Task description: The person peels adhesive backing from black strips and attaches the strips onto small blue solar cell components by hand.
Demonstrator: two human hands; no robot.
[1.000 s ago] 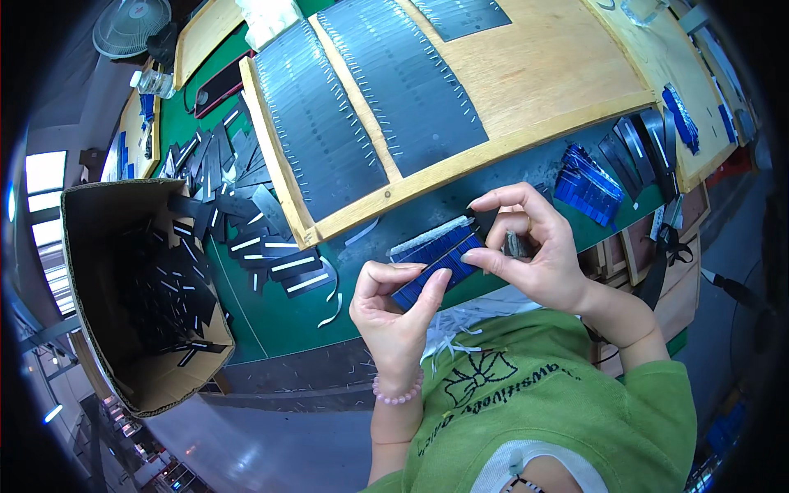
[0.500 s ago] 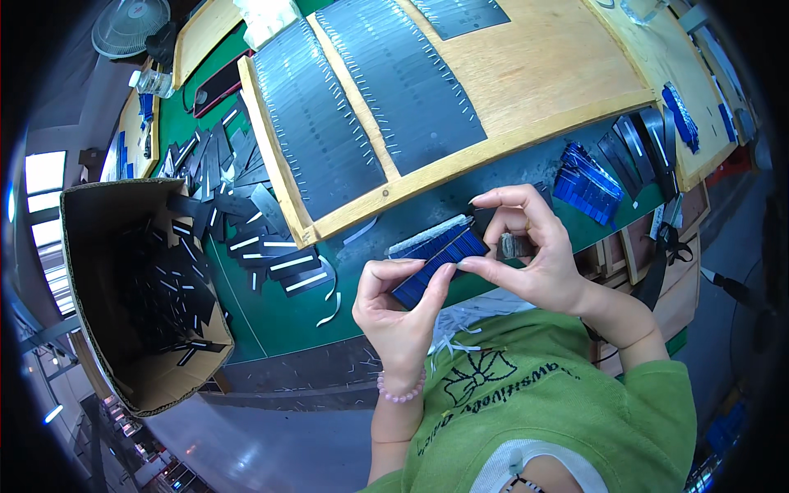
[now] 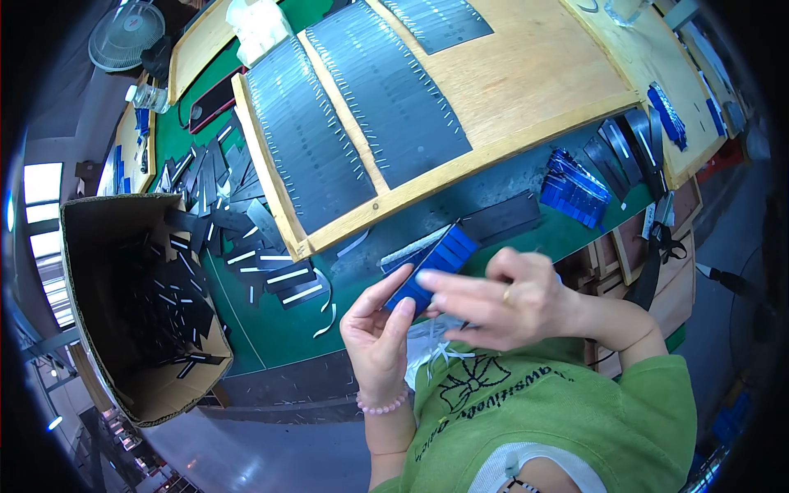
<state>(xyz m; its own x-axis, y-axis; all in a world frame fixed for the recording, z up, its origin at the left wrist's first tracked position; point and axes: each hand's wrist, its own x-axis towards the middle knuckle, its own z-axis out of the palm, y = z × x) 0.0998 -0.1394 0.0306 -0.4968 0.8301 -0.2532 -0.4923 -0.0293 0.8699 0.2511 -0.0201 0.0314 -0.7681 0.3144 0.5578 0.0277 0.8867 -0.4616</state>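
Note:
My left hand [image 3: 378,329] pinches a blue segmented strip [image 3: 452,251] near its lower end, thumb in front and fingers behind. The strip tilts up to the right and has a dark edge along its upper side. Blurred by motion, my right hand [image 3: 514,300] lies over the strip's lower right side, its stretched fingers at the strip's face. Its palm is hidden. Behind the strip, a whitish-edged blue bundle [image 3: 407,251] rests on the green table [image 3: 329,283]. A flat black strip [image 3: 509,218] lies farther right.
A wooden-framed board [image 3: 534,74] bears dark sheets [image 3: 312,140] edged with small white strips. At left stands an open cardboard box [image 3: 209,366] of black pieces, beside loose black pieces [image 3: 283,271]. A blue bundle [image 3: 575,189] lies at right; a fan [image 3: 126,35] stands far left.
My right hand has left the strip's upper end and swung down toward me, its fingers now across the strip. A grey block seen within that hand earlier is out of sight. My left hand keeps its pinch.

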